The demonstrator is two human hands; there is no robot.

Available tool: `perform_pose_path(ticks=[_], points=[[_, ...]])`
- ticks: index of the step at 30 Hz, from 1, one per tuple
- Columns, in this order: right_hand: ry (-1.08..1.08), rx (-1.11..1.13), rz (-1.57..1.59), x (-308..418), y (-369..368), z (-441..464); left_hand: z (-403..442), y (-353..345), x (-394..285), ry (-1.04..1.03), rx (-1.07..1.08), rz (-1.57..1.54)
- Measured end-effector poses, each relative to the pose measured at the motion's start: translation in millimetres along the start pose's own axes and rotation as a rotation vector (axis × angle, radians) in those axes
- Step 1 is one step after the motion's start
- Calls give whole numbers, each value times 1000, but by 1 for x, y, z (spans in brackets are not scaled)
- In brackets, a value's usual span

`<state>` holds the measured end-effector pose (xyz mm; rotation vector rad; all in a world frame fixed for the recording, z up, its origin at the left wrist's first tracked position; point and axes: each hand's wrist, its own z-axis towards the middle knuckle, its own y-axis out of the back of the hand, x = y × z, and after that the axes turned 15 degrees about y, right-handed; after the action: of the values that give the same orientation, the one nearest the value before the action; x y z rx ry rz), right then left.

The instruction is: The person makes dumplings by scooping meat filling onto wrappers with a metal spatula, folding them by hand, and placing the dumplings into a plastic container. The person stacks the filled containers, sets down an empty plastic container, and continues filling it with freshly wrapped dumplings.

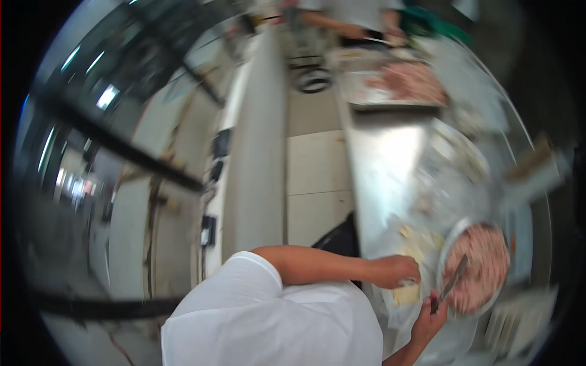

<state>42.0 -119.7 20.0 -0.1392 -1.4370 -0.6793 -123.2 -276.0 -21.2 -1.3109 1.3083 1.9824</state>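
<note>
My left hand (395,271) is closed over the near part of the metal table, its fingers curled round something whitish that I cannot make out. Just below it lies a pale yellow square sheet of dough (406,295), on thin clear plastic. My right hand (431,314) grips a narrow flat-bladed knife (453,277) by its handle. The blade slants up over a round bowl (444,256) filled with pink minced meat (485,262). More pale yellow sheets (421,238) lie beyond my left hand, partly blurred.
Farther along the metal table (387,158) stands a tray (360,91) of minced meat. Behind it, a co-worker's hands (351,32) hold a slim tool. Crumpled clear plastic (439,189) lies mid-table. To the left, a low white wall (259,152) borders the tiled floor (314,161).
</note>
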Motion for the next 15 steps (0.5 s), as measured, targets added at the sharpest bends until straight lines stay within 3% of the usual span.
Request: perform_pose_path(ticks=[4, 9, 12, 15], points=[[0, 252, 185, 7, -48, 35, -34, 35, -1, 146, -364, -119], [52, 626, 205, 33, -87, 79, -67, 71, -21, 380, -571, -310], [125, 710, 231, 51, -110, 93, -84, 80, -24, 370, -720, -322], [200, 675, 265, 59, -119, 96, -89, 69, -15, 390, -699, -227]])
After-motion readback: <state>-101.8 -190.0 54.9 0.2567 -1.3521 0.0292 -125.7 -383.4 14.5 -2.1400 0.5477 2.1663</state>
